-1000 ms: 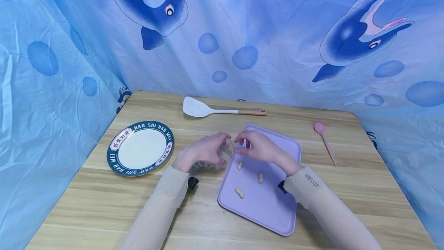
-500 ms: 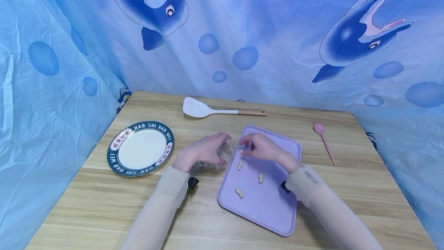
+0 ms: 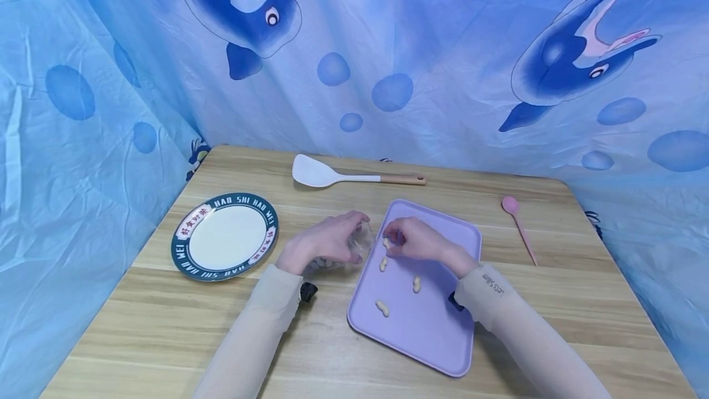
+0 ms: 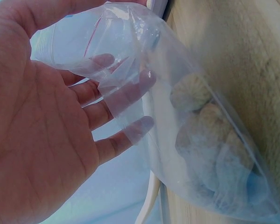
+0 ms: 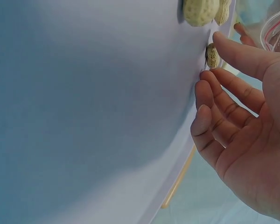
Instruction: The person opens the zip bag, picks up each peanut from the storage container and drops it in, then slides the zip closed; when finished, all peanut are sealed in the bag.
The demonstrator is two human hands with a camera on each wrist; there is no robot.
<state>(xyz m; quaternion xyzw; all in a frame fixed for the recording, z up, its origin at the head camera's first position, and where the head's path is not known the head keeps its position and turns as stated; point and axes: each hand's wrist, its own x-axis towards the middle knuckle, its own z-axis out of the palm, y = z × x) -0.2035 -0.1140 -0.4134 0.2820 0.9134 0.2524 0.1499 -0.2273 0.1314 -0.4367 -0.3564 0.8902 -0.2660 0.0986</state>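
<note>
Presently: one lilac tray; just beside it, one clear bag, held by your left hand. Your right hand brackets one peanut near the tray's left edge, whether pinched you cannot tell. Several peanuts sit bagged, three others lie on the tray; you look partway through.

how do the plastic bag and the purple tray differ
The plastic bag is see-through and creased, while the purple tray is opaque and smooth. The bag's peanuts are bunched together; the tray's peanuts lie spread out. The left hand holds the bag, but the tray lies flat on the table. Both hold peanuts.
</note>
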